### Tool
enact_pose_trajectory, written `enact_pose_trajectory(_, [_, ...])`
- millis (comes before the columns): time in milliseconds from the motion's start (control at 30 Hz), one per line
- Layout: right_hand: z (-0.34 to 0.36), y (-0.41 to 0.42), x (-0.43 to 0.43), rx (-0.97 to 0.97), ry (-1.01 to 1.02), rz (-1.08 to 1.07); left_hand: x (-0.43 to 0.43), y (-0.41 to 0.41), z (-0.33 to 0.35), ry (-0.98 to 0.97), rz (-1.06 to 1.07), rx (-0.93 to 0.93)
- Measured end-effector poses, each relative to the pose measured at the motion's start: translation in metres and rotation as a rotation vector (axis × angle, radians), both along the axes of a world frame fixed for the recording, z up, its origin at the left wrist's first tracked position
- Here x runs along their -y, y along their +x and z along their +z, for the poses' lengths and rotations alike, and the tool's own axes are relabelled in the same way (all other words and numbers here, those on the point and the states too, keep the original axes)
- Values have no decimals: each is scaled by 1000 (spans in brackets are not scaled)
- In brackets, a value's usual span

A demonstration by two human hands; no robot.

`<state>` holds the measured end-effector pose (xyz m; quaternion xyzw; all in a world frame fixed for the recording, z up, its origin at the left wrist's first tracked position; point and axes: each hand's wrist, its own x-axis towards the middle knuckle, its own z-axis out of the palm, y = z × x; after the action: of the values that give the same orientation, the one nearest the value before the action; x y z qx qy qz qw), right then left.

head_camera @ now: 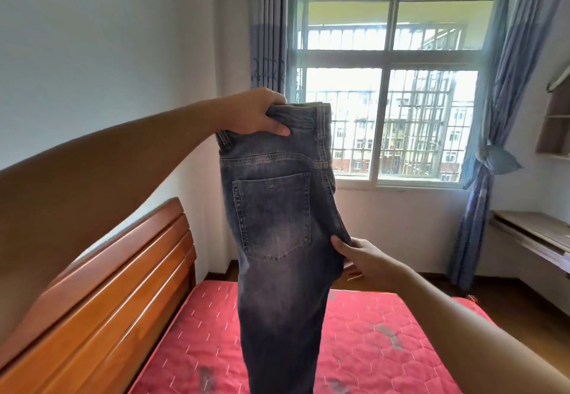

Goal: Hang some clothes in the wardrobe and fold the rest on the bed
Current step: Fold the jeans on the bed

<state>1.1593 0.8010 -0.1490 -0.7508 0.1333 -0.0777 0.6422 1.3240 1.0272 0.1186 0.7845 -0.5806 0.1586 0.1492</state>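
Jeans (277,239) hang below the left grip (256,113) clutching the waistband (303,110); right grip (361,261) pinches their seat.

Bed (216,316) with an orange-brown wooden headboard (101,285) of stacked horizontal boards along the left side. Topped by a red quilted mattress (401,363) stitched in hexagons, marked with dark grey smudges (391,336) in several spots. Set on a dark wooden floor (499,289), visible past the far edge.

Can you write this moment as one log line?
left hand: grips jeans waistband | right hand: pinches jeans edge lower down | jeans: hanging above bed | status: not laid down yet
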Motion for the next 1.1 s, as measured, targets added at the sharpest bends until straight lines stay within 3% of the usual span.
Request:
enact_pose_trajectory(100, [-16, 5, -6, 40, 220, -82, -13, 10, 2, -10, 48, 21])
enact_pose_trajectory(233, [-26, 20, -26, -66, 224, -207, -22, 17, -5, -22, 77, -14])
enact_pose_trajectory(333, [-24, 30, -38, 56, 330, -212, -27, 17, -9, -17, 82, -29])
enact_pose_trajectory(467, [-19, 37, -41, 226, 584, -378, -35, 17, -11, -19, 77, -44])
enact_pose_trajectory(533, [-15, 37, -34, 185, 678, -304, -41, 18, -12, -18, 85, -56])
enact_pose_trajectory(600, [-7, 30, -34, 104, 713, -90, -44, 20, -15, -14, 85, -81])
enact_pose_trajectory(667, [0, 23, -34, 107, 658, 76, -47, 22, -18, -3, 93, -93])
enact_pose_trajectory(767, [6, 17, -28, 116, 577, 27, -55, 27, -18, 27, 135, -119])
enact_pose_trajectory(867, [9, 16, -17, 191, 191, -214, -64, 32, -15, 8, 163, -168])
enact_pose_trajectory(1000, [24, 19, -14, 140, -441, -210, -57, 24, -12, 13, 133, -187])
enact_pose_trajectory(1033, [34, 19, -19, 137, -468, -179, -52, 20, -12, 19, 117, -192])
enact_pose_trajectory(1100, [63, 19, -39, 266, -324, -57, -40, 9, -12, 33, 91, -169])
